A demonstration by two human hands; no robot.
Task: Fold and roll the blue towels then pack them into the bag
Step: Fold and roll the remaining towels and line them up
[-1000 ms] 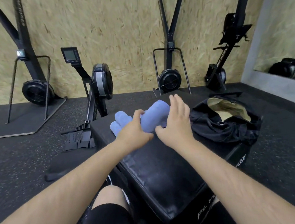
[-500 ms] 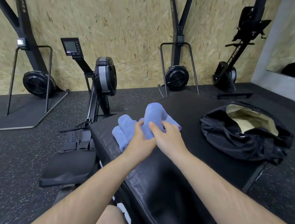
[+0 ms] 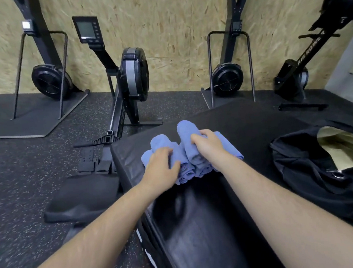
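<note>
Currently both hands sit on the blue towel rolls, which lie packed side by side on top of the black padded box, toward its left edge. Count: at least three rolls; the exact number is hidden under the hands. Long axes run from the box's near edge toward its far edge, spiral ends facing the person. Left hand lies palm down over the leftmost rolls, fingers curled onto the cloth. Right hand grips the tallest roll from above, fingers bent over its crown. The black bag slumps at the box's right edge, mouth open upward, pale lining showing. It lies sideways to the rolls' axes, so the transfer looks like a lateral carry across the box top; the right hand is the nearer one. The right forearm crosses the stretch of box top between rolls and bag. Judgement: the soft bag rim may sag and need holding. Off the box's left edge, on the floor, stands a rowing machine.
</note>
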